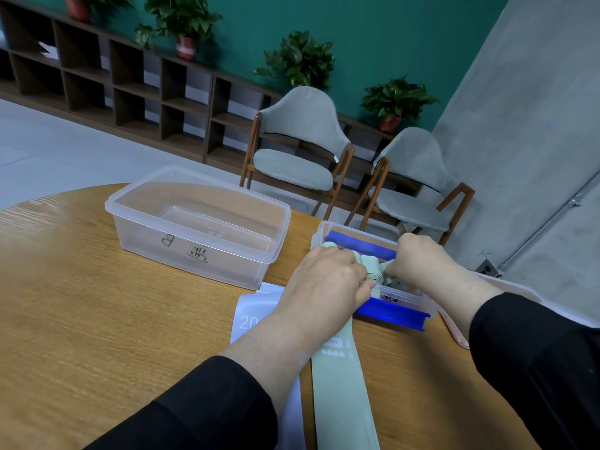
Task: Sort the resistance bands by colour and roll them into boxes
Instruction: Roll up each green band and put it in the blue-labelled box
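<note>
The room has a green wall [373, 34] with a long wooden shelf [130, 89] under it, some potted plants [298, 58] on top of the shelf, and two grey chairs [302, 147] standing behind a round wooden table [97, 319].

On the table, to the left, stands a large clear box [194, 225] with black writing on its near wall; nothing lies in it. To the right is a smaller clear box [406, 295], and both hands work over it. Inside this box a blue roll [360, 246] lies along the far wall. A pale green roll [373, 271] sits in the middle of the box, between the two hands.

The left hand [328, 280] has its fingers curled at the left side of the green roll and it seems to hold it. The right hand [425, 264] is curled at the right side of the same roll, but its fingertips are hidden, so I cannot tell if it grips the roll.

A flat blue band [393, 315] lies against the near wall of the small box. A long green band [341, 394] stretches on the table from under the left wrist toward the near edge. Beside it, on the left, lies a white band [256, 310] with the number 20 printed on it. A pink band [454, 326] is partly visible under the right forearm. Both arms wear black sleeves [201, 410].
</note>
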`<state>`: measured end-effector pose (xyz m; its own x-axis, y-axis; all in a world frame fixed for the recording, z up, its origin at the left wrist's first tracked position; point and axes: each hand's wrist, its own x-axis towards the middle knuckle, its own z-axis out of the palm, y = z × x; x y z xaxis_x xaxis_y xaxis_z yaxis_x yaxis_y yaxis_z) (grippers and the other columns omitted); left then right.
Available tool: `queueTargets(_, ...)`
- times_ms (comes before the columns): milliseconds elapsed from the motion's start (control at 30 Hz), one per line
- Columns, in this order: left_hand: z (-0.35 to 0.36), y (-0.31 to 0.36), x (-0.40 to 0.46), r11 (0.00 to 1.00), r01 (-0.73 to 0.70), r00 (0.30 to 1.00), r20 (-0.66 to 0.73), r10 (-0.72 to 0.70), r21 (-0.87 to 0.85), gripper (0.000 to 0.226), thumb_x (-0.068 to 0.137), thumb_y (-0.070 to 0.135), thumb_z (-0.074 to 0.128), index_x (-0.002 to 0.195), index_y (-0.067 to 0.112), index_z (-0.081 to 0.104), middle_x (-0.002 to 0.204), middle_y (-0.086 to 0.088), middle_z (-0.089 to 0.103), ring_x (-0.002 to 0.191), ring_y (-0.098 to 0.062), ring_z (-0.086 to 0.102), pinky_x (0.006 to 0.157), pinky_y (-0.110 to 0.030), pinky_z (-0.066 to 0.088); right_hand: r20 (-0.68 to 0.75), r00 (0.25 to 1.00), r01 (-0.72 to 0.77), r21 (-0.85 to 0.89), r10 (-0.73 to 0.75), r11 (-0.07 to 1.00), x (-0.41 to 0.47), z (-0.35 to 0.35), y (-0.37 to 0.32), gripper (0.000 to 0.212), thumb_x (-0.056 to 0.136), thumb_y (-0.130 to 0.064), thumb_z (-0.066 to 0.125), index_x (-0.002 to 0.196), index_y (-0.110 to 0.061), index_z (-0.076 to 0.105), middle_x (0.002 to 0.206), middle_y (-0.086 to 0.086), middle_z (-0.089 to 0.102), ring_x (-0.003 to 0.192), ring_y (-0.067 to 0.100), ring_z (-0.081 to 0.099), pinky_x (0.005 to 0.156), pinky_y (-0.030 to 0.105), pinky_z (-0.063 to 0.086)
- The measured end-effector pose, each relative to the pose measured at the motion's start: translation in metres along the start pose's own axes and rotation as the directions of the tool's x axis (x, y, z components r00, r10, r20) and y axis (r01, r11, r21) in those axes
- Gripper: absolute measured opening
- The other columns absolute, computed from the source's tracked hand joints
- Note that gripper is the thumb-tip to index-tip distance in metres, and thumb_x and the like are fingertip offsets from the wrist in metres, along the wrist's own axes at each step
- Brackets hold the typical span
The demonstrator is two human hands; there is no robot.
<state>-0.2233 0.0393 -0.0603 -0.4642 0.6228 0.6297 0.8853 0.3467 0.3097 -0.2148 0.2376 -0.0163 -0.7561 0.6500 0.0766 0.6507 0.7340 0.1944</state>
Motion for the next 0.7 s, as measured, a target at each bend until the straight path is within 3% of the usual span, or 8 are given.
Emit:
queueTargets(133,0.0,-0.001,0.0,1.0,-0.006,1.0,-0.027,0.006,-0.006,0.033,0.101,0.033,0.055,0.083,0.012,0.074,0.078,-0.004,0.065,0.08,-0.022,0.058,0.081,-0.037,0.041,0.042,0.999,-0.029,0.057,0.027,0.998,0.002,0.005,-0.001,0.03,0.08,-0.029,0.073,0.078,-0.016,0.046,0.073,0.003,0.058,0.061,0.016,0.058,0.051,0.026,0.045)
queueTargets(300,-0.001,-0.001,0.0,1.0,-0.003,1.0,-0.003,0.003,0.001,0.036,0.103,0.034,0.051,0.084,0.012,0.073,0.08,-0.004,0.065,0.081,-0.021,0.056,0.081,-0.038,0.042,0.134,0.989,-0.085,0.186,0.06,0.979,0.005,0.004,0.005,0.028,0.083,-0.032,0.074,0.076,-0.012,0.055,0.066,0.004,0.06,0.053,0.016,0.058,0.043,0.024,0.043)
queueTargets(500,-0.001,0.0,0.0,1.0,-0.007,1.0,-0.004,0.007,-0.004,0.038,0.103,0.036,0.05,0.082,0.013,0.072,0.078,-0.003,0.064,0.08,-0.019,0.055,0.083,-0.037,0.042,0.117,0.99,-0.097,0.12,0.083,0.988,0.006,0.002,0.009,0.013,0.085,-0.016,0.069,0.076,-0.009,0.061,0.063,0.004,0.064,0.056,0.019,0.064,0.045,0.027,0.046)
queueTargets(700,-0.001,-0.002,0.001,1.0,-0.023,0.999,-0.029,0.023,-0.009,0.037,0.103,0.034,0.05,0.082,0.013,0.071,0.078,-0.002,0.063,0.08,-0.019,0.055,0.083,-0.037,0.042,0.11,0.989,-0.111,0.105,0.1,0.988,0.003,-0.001,0.005,0.015,0.084,-0.016,0.07,0.074,-0.011,0.059,0.06,0.004,0.065,0.052,0.017,0.064,0.042,0.027,0.043)
